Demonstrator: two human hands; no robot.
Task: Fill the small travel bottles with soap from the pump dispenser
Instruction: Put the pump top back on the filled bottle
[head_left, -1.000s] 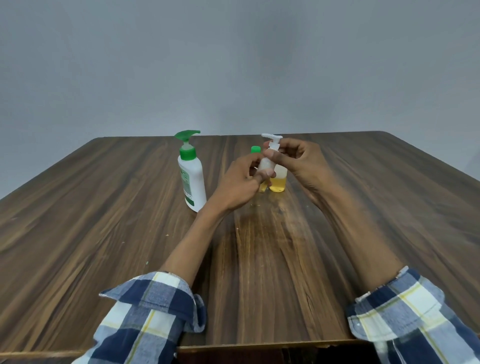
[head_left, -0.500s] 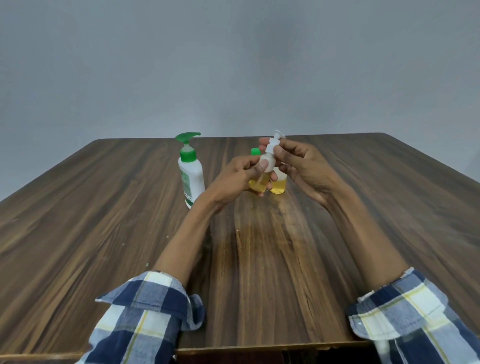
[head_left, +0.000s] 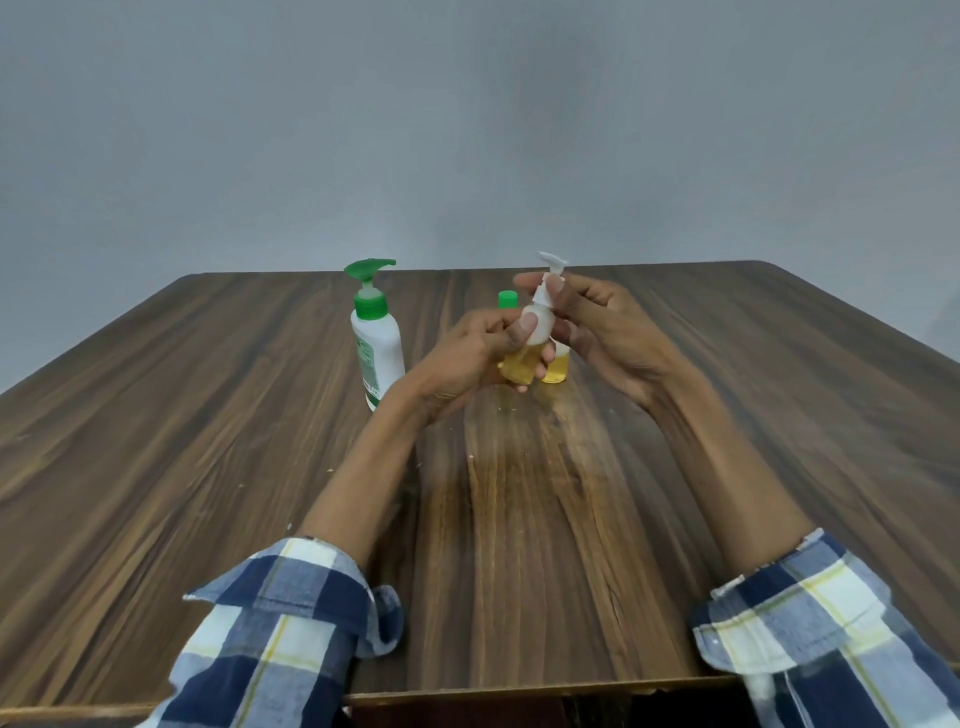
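Above the dark wooden table (head_left: 208, 467), the left hand (head_left: 467, 358) curled around the lower body of a small clear travel bottle of yellow liquid (head_left: 527, 353), lifted and tilted. The right hand (head_left: 597, 332) pinched its white pump top (head_left: 548, 283) from the right. A second small yellow-filled bottle (head_left: 558, 366) stood just behind, a green cap (head_left: 507, 299) beyond. The white, green-topped pump dispenser (head_left: 376, 343) stood upright left of the hands.
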